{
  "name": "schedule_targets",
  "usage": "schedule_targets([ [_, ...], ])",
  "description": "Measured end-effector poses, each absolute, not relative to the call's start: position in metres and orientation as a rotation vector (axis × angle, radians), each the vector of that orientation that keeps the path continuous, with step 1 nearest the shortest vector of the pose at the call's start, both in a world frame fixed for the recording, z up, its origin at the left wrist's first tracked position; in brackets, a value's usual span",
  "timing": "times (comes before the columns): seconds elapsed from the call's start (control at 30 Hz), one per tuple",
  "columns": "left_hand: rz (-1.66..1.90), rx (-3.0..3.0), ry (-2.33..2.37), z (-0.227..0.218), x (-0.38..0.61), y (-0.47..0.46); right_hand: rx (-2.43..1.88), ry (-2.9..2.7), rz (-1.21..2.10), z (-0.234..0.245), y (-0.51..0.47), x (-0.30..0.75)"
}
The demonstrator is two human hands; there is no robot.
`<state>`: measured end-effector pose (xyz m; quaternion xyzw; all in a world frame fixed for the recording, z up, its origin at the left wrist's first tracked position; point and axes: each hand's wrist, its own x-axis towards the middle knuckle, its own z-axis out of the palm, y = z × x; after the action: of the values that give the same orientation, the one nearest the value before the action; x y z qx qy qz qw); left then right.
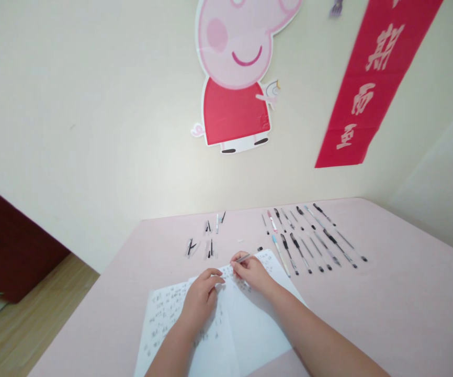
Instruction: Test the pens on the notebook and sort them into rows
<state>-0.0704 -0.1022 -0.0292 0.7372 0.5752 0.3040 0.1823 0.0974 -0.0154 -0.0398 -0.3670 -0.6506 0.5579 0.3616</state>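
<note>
On a pink desk (387, 309) lies an open notebook (258, 335) with handwriting. The right grip (250, 269) pinches a slim pen (244, 258) over its far part; the left grip (202, 296), fingers loosely curved, lies over the left page. Two rows of pens (294, 240) stretch right; small dark-and-clear pieces (211, 247) lie far left. A pig cutout (236, 112) and red banner (352, 120) hang beyond.

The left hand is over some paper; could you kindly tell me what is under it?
Beneath the left hand is white paper, with handwriting visible beside it; anything written directly underneath is covered.
</note>
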Motion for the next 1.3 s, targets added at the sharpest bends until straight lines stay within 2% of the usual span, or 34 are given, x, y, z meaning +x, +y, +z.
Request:
schedule_targets([
  [0.2, 0.93, 2.004, 1.619, -0.036, -0.074, -0.096, -0.976, -1.965, 1.25, -0.041, -0.03, 0.092],
  [0.57, 0.866, 1.935, 1.644, -0.035, -0.074, -0.095, -1.043, -2.086, 0.924, -0.04, -0.038, 0.096],
  [1.3, 0.826, 1.917, 1.632, -0.033, -0.074, -0.095, -1.028, -2.157, 0.9, -0.036, -0.038, 0.098],
])
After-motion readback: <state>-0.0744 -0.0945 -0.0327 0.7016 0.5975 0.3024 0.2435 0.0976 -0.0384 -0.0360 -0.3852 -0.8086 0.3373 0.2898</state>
